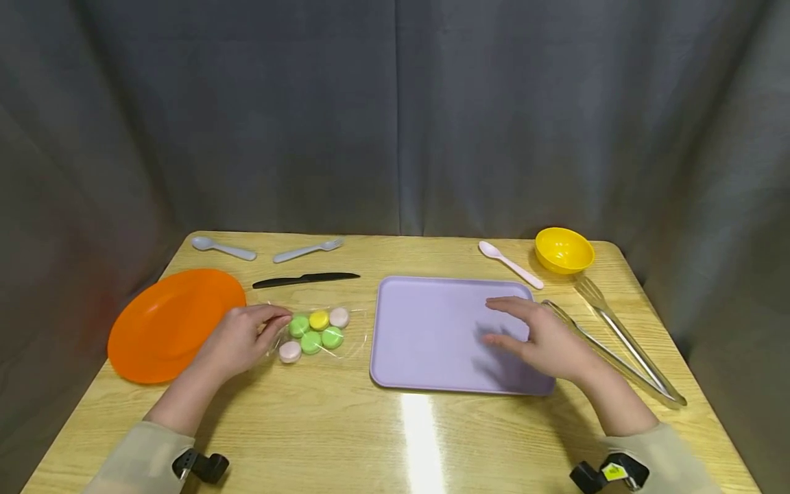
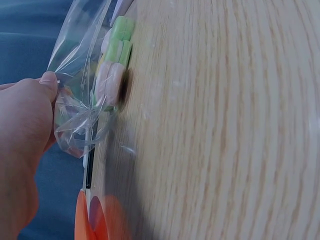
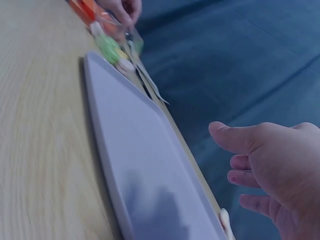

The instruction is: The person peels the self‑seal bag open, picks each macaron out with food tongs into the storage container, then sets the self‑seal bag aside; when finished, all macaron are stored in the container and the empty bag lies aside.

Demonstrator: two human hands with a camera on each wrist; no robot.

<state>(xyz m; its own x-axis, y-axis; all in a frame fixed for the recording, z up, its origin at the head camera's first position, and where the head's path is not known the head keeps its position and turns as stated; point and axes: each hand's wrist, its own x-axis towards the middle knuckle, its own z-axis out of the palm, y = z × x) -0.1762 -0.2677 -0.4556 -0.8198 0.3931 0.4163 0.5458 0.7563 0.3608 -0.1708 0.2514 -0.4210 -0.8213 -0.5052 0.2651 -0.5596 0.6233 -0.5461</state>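
Observation:
A clear plastic bag (image 1: 352,343) of macarons lies left of the middle of the table. Its macarons (image 1: 311,341) are green, yellow and pale pink. My left hand (image 1: 241,336) pinches the bag's left end between thumb and fingers; in the left wrist view the crumpled film (image 2: 80,115) rises from the table at the thumb. Over the right part of a lilac tray (image 1: 426,336) hovers my right hand (image 1: 543,339), thumb and fingers apart with nothing between them. Its shadow falls on the tray in the right wrist view.
An orange plate (image 1: 166,322) lies at the left. Behind are a grey spoon (image 1: 225,248), grey fork (image 1: 305,251), black knife (image 1: 305,280) and pink spoon (image 1: 512,265). A yellow bowl (image 1: 563,251) stands back right, with metal tongs (image 1: 636,350) in front of it.

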